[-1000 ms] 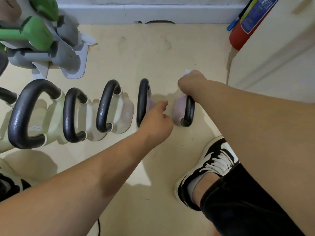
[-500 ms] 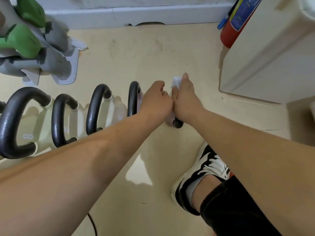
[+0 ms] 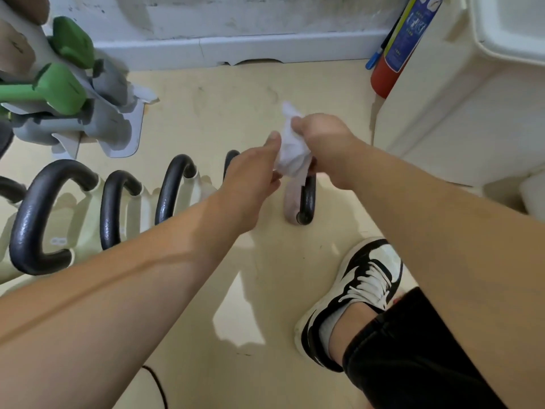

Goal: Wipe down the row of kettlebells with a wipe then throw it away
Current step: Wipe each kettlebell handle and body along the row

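Across the left part of the beige floor (image 3: 206,113), six cream-bodied kettlebells with black arched handles (image 3: 38,216) are sitting in a row running left to right, the leftmost cut off by the frame edge. Each arch is standing upright, its span lying from the near side toward the wall. Behind them, in the floor's far left corner, a grey rack (image 3: 112,128) is showing two green dumbbell heads (image 3: 59,90).

The left hand (image 3: 250,184) is pinching one crumpled white wipe (image 3: 290,152) between thumb and curled fingers. The wipe is hanging in the air above the rightmost kettlebell (image 3: 305,202), its long axis running near to far and its loose tip pointing toward the wall. The right hand (image 3: 327,146) is pinching the wipe's other side, thumb on top and fingers curled under.

Nearer, one black-and-white sneaker (image 3: 362,278) is resting on the floor. At the far right edge, one red fire extinguisher (image 3: 386,72) is standing beside a white cabinet (image 3: 472,113).
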Demonstrator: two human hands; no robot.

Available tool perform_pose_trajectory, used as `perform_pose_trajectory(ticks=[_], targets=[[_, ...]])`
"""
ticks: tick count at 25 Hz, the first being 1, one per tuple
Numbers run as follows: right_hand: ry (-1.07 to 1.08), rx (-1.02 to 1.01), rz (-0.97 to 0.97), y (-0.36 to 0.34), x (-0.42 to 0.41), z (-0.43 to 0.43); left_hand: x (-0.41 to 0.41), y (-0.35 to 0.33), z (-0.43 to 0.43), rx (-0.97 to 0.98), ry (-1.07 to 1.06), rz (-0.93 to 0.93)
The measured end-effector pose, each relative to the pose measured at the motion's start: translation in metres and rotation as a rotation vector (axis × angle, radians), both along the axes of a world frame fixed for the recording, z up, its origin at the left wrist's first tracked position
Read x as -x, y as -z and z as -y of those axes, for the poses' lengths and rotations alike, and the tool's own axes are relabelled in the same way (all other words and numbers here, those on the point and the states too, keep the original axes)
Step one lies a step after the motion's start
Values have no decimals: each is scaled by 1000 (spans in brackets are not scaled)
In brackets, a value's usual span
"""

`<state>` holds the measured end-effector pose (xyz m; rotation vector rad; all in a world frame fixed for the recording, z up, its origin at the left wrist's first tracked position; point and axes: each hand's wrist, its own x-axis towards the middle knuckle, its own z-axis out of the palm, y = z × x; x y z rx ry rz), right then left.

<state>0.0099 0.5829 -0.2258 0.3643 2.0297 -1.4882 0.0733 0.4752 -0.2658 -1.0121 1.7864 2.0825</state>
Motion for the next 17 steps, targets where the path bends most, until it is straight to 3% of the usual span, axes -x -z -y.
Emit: perform_pose_trajectory(ticks=[2,4,8,10,12,15,17], targets=[[-286,-5,190,-7,6,-1,7,-5,2,-175,-26,46],[-458,-138,193,-7,14,-5,10,-2,4,-97,15,93],[-244,-389,-122,18,37,-19,16,5,4,46,-57,158],[-120,-329,-67,37,38,-32,26,4,4,88,-71,163],[-95,-305,42,55,31,-45,40,5,8,306,-55,104],[6,-181,184,68,27,-48,45,10,4,739,227,-101],[49,-164,228,67,35,-47,38,20,-13,777,405,-151]])
